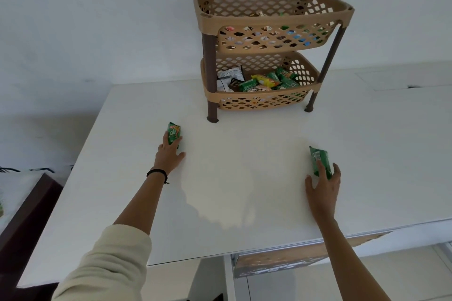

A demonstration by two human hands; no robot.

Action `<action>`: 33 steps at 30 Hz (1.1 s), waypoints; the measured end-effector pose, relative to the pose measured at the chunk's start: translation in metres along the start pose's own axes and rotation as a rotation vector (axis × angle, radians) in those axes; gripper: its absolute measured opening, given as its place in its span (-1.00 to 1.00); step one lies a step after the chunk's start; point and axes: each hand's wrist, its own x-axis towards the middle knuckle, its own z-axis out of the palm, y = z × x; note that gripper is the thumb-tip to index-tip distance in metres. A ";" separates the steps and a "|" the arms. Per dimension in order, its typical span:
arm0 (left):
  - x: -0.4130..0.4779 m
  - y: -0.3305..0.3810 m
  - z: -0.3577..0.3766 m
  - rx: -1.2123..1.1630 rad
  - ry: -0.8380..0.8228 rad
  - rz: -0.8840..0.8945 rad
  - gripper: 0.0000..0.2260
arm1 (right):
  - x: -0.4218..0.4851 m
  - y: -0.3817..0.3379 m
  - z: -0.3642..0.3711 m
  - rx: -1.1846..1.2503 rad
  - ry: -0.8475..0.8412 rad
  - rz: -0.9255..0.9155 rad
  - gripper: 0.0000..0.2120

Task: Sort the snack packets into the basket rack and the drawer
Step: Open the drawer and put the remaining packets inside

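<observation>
Two hands on two green packets, rack beyond.

Below the near edge of the tabletop [244, 190] a drawer [281, 264] stands open, its contents unclear. The right hand [322, 188] lies on a green packet [320, 161] resting on the tabletop, fingers spread over its near end; whether this grip is clamped on it I cannot tell. The left hand [168, 154], a dark band on its wrist, has its grip closed round another green packet [174, 134], fingers and thumb on either side. Farther back, near the wall, stands the two-tier rack [269, 51]: green, yellow and white packets fill the lower basket [259, 102], and more show through the lattice of the upper basket [271, 39].
</observation>
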 end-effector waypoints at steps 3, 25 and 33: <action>-0.010 -0.001 0.003 -0.021 0.028 0.029 -0.55 | 0.001 0.001 0.002 -0.003 -0.031 -0.032 -0.56; -0.153 -0.015 0.003 -0.582 0.300 0.093 -0.63 | -0.029 -0.011 -0.012 0.370 -0.188 0.030 -0.56; -0.246 -0.050 -0.003 -0.963 0.074 0.080 -0.66 | -0.073 -0.049 -0.003 0.733 -0.480 0.025 -0.66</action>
